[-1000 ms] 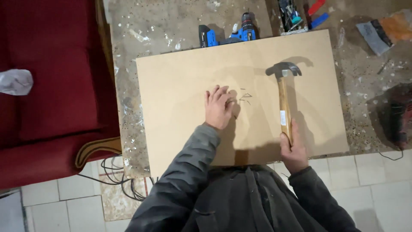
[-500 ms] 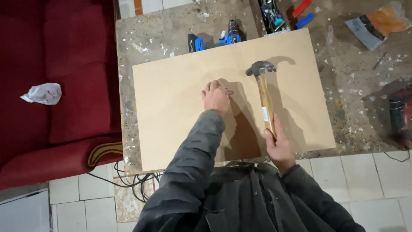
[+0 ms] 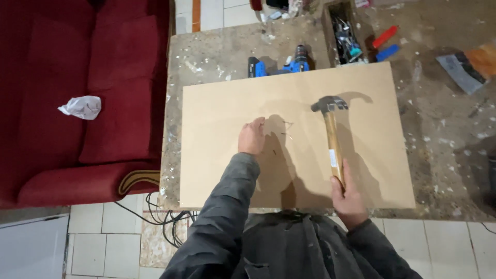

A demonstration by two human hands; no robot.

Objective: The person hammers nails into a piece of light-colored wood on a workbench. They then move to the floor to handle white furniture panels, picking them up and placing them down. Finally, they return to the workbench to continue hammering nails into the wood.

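The left hand, fingers curled, is hovering just left of small nails lying on the board. The right hand is gripping the hammer, handle pointing away, head beyond the nails.

Table: a worn, paint-spattered top standing on a pale tiled floor, with a large tan board lying flat over its near middle and a few small nails scattered on the board. Along the far edge lay a blue and black cordless drill, touching the board's far side, an open box of bits and small tools, and a red piece and a blue piece just beside the box. At the right lay a grey and orange folded sheet, well apart from the board.
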